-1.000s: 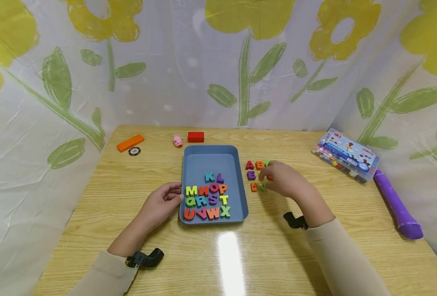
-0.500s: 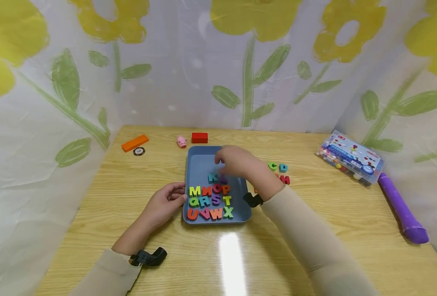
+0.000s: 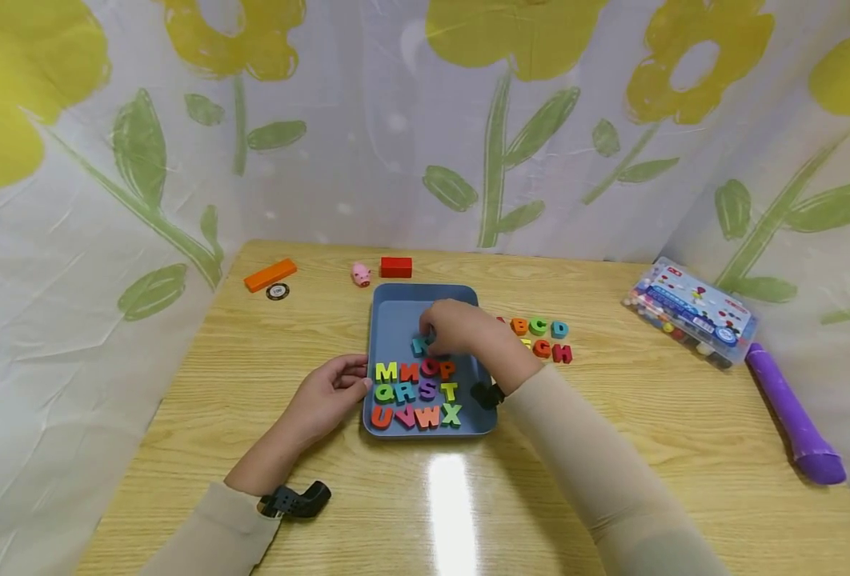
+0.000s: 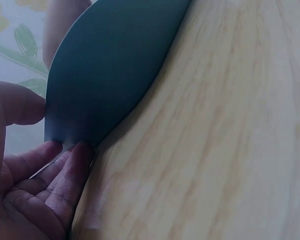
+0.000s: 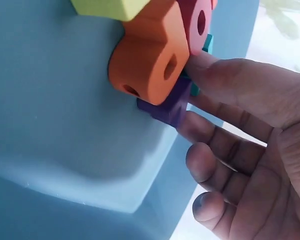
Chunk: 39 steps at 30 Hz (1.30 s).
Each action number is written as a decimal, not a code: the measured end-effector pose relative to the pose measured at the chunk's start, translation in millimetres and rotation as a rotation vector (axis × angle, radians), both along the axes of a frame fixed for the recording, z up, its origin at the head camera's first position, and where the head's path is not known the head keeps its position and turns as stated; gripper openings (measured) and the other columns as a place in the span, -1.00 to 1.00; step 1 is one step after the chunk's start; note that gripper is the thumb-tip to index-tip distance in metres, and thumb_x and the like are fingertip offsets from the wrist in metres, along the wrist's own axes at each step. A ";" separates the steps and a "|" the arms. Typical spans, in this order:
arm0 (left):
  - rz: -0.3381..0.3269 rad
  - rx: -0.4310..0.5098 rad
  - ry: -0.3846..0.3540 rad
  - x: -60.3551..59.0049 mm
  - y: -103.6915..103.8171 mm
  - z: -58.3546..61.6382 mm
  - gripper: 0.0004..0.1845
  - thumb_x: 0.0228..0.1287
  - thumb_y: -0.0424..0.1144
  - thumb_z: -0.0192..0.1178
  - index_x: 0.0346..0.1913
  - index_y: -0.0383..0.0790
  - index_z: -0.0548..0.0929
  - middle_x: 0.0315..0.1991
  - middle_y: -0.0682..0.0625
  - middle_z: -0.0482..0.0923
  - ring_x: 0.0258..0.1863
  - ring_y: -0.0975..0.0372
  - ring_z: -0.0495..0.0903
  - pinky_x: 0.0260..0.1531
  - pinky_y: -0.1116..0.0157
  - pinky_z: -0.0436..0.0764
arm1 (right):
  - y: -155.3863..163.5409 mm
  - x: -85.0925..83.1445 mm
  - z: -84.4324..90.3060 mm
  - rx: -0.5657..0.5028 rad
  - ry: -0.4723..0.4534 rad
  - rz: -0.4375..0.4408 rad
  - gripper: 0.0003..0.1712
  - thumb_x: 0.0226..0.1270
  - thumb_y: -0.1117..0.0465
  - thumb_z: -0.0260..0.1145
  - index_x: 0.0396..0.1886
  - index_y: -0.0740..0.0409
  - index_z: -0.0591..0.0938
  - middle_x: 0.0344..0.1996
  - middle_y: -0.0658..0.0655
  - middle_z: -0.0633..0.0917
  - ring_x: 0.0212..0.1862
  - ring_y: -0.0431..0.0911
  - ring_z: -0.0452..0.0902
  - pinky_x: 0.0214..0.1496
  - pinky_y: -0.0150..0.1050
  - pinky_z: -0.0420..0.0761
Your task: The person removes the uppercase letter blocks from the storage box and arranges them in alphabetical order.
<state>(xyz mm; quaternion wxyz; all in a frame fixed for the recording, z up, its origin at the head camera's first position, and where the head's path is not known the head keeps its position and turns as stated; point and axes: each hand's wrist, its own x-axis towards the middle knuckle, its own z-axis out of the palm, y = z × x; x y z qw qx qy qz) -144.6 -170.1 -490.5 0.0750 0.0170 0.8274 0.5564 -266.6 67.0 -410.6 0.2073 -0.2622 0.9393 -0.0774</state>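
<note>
A blue-grey tray (image 3: 486, 416) holds rows of coloured alphabet letters, among them a yellow M (image 3: 386, 371), an orange P (image 5: 162, 62) and a green X (image 3: 451, 414). At its left wall, my left hand (image 3: 331, 396) grips the tray edge, thumb at the rim and fingertips low against the outside, as the left wrist view shows. My right hand (image 3: 457, 328) reaches down into the tray. Between its thumb and fingers it pinches a purple letter L (image 5: 170, 107), beside the P and a teal K (image 3: 419, 346). In the head view, the hand hides the L.
More letters, including an orange B (image 3: 519, 326) and a red H (image 3: 562, 353), lie right of the tray, partly behind my forearm. Behind it are a red block (image 3: 396, 268) and toy pig (image 3: 361, 275). A bead box (image 3: 693, 308) and purple tube (image 3: 792, 416) lie far right.
My right hand has moved left from the letters beside the tray, over the tray's far half, then down to the K and L. My left hand stays at the tray edge.
</note>
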 end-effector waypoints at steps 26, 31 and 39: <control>-0.010 -0.041 0.022 0.6 -2.5 1.7 -0.45 0.61 -0.17 0.28 0.52 -0.29 0.53 0.32 -0.23 0.66 0.28 -0.01 0.67 0.34 0.02 0.64 | 175.0 46.6 12.8 -0.203 0.121 -0.216 -0.77 0.48 0.23 0.49 0.04 0.23 0.77 -0.26 0.12 0.69 -0.24 -0.01 0.51 -0.12 -0.05 0.57; -0.006 -0.029 0.014 1.3 -4.7 1.1 -0.45 0.61 -0.16 0.28 0.52 -0.29 0.53 0.33 -0.24 0.66 0.29 -0.01 0.66 0.27 0.19 0.67 | 193.0 56.1 -3.9 -0.224 0.085 -0.252 -0.83 0.46 0.30 0.43 -0.03 0.24 0.78 -0.35 0.10 0.64 -0.30 -0.04 0.45 -0.19 -0.10 0.49; -0.016 -0.011 0.011 -0.8 -0.4 -2.4 -0.44 0.61 -0.15 0.29 0.53 -0.29 0.53 0.33 -0.24 0.65 0.28 0.00 0.66 0.15 0.42 0.64 | 199.3 59.1 -15.2 -0.218 0.062 -0.290 -0.78 0.44 0.32 0.43 0.02 0.25 0.77 -0.40 0.10 0.57 -0.32 -0.05 0.42 -0.18 -0.08 0.44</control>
